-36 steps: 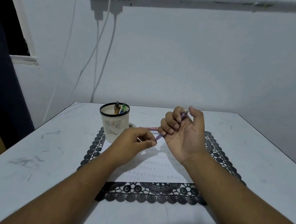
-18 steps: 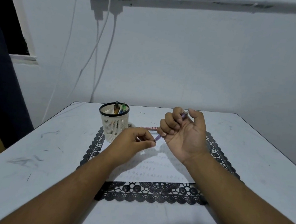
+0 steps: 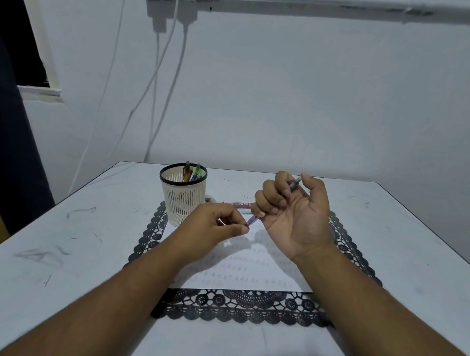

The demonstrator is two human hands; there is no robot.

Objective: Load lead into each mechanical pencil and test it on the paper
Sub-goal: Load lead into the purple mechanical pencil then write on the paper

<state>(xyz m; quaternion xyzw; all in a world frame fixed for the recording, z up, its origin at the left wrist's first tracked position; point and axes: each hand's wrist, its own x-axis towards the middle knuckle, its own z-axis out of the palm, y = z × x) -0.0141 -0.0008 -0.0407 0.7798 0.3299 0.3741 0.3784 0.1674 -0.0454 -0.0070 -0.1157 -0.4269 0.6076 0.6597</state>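
Note:
My right hand [image 3: 292, 212] is turned palm up above the paper and grips a purple mechanical pencil [image 3: 252, 220], fingers curled round its barrel, thumb by its upper end. The pencil's lower tip points down-left toward my left hand [image 3: 212, 227]. That hand pinches thumb and forefinger together right at the tip; whatever thin thing it pinches is too small to make out. A white sheet of paper [image 3: 242, 273] with rows of small pencil marks lies beneath both hands. A red lead case [image 3: 237, 204] lies behind them on the mat.
A cream mesh pen cup [image 3: 181, 198] with several pencils stands at the back left of a black lace mat [image 3: 244, 308]. The mat lies on a white table [image 3: 48, 260] with scuff marks. Cables hang down the wall behind.
Almost nothing: both hands stay in place, the left pinch staying at the pencil's tip.

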